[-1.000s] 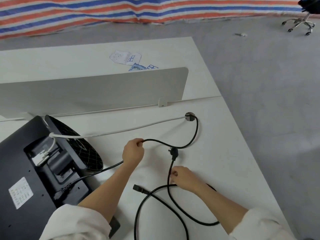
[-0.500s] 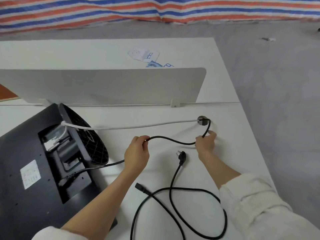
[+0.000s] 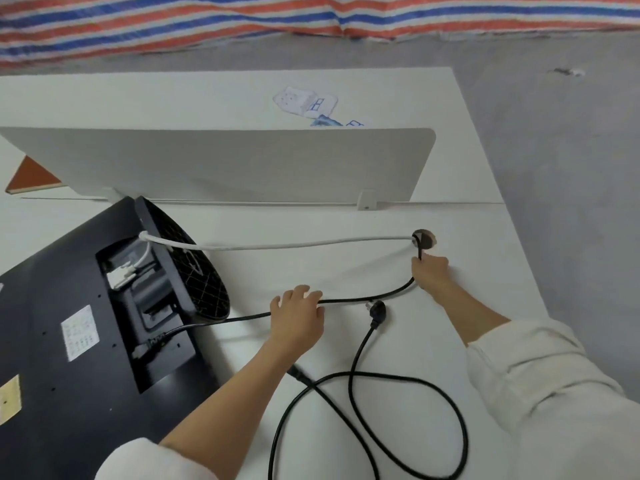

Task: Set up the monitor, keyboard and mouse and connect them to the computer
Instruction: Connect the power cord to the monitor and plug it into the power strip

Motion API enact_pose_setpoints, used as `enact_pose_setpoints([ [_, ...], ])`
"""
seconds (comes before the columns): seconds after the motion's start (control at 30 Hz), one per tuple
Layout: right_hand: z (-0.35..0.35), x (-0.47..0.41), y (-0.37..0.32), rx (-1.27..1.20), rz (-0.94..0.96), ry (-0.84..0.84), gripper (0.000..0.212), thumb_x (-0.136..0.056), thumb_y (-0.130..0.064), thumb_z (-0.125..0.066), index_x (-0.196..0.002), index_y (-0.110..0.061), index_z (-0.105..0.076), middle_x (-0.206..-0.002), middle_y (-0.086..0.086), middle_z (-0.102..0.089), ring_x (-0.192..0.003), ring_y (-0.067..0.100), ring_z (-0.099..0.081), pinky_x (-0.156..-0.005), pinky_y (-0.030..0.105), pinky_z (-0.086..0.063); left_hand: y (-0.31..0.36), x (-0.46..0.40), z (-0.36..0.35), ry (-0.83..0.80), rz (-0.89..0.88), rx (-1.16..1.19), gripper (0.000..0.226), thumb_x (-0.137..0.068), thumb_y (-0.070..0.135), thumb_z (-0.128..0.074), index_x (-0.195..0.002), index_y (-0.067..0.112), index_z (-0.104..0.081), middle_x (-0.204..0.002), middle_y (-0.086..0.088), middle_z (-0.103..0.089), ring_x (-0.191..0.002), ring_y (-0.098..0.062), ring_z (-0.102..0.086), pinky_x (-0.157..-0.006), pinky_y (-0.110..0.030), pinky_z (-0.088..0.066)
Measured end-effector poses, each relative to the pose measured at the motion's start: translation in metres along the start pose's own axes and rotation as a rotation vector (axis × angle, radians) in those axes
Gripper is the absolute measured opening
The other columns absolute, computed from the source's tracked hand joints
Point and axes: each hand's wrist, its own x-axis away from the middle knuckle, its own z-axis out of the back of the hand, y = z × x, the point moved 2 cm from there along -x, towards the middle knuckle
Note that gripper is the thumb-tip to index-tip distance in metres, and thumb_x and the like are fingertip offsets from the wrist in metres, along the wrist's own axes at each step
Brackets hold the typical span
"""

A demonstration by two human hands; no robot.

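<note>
At the left of the frame the monitor (image 3: 69, 341) lies face down on the white bench (image 3: 450, 341), its stand (image 3: 194, 265) pointing up, with a white cable (image 3: 294, 243) and a black power cable (image 3: 367, 300) plugged into its back. Toward the centre, the left hand (image 3: 298, 315) rests with curled fingers over the black power cable. A second, loose black cord (image 3: 363, 379) with its plug (image 3: 377, 308) lies coiled at lower centre. Right of centre, the right hand (image 3: 429, 270) pinches the power cable just below the grommet hole (image 3: 424, 237), where both cables go down. The step in hand appears to be feeding the monitor's leads through the bench; next, the slack likely needs drawing down toward the computer, which is not in view.
</note>
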Motion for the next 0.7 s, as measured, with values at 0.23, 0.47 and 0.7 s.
enact_pose_setpoints([
  [0.23,-0.016,0.104,0.026,-0.280,0.113,0.248,0.035,-0.096,-0.007,-0.037,-0.127,-0.002,-0.051,-0.137,0.017,-0.045,-0.122,0.030,-0.047,-0.099,0.034,-0.038,0.001,0.035,0.001,0.037,-0.067,0.152,0.041,-0.098,0.028,-0.040,-0.138,0.022,-0.043,-0.143,0.002,-0.041,-0.137,-0.020,-0.028,-0.114,-0.042,-0.018],
  [0.47,-0.068,0.263,0.077,-0.534,0.135,0.460,0.029,-0.097,-0.004,-0.039,-0.120,-0.006,-0.057,-0.111,0.004,-0.061,-0.103,0.014,-0.055,-0.084,0.014,-0.036,0.001,0.131,-0.022,0.054,-0.331,0.504,0.034,-0.095,0.019,-0.049,-0.128,0.012,-0.054,-0.131,-0.005,-0.053,-0.123,-0.022,-0.045,-0.103,-0.032,-0.037],
  [0.7,-0.127,0.402,0.170,-0.687,-0.083,0.616,0.027,-0.098,-0.007,-0.038,-0.117,-0.010,-0.057,-0.100,-0.001,-0.062,-0.097,0.015,-0.058,-0.088,0.026,-0.044,0.014,0.255,-0.072,-0.142,-0.598,0.479,0.034,-0.095,0.020,-0.048,-0.127,0.012,-0.055,-0.129,-0.005,-0.054,-0.124,-0.021,-0.044,-0.102,-0.028,-0.033],
])
